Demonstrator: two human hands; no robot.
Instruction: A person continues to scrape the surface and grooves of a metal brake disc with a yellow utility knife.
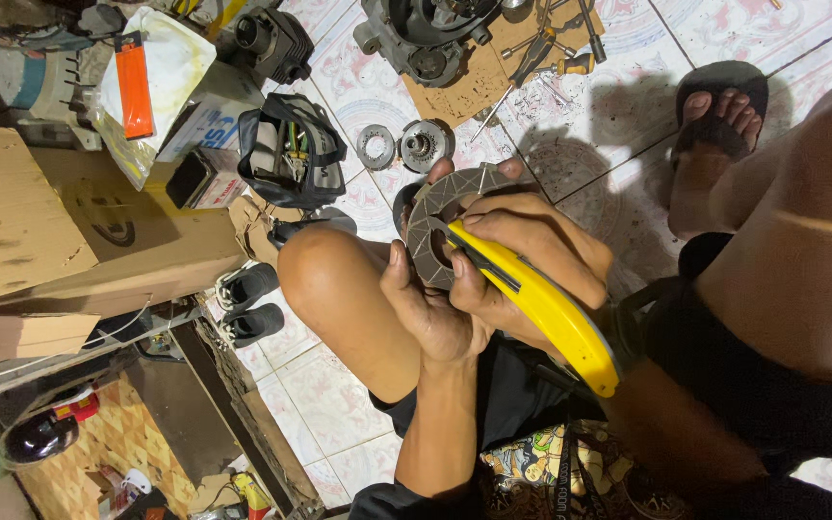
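Yellow knife in R hand, curled.

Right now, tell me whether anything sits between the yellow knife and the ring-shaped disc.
Nothing visible does. The right hand grips the yellow knife, and its tip already rests on the face of the grey disc. The left hand holds the disc from below, its fingers at the rim, clear of the blade.
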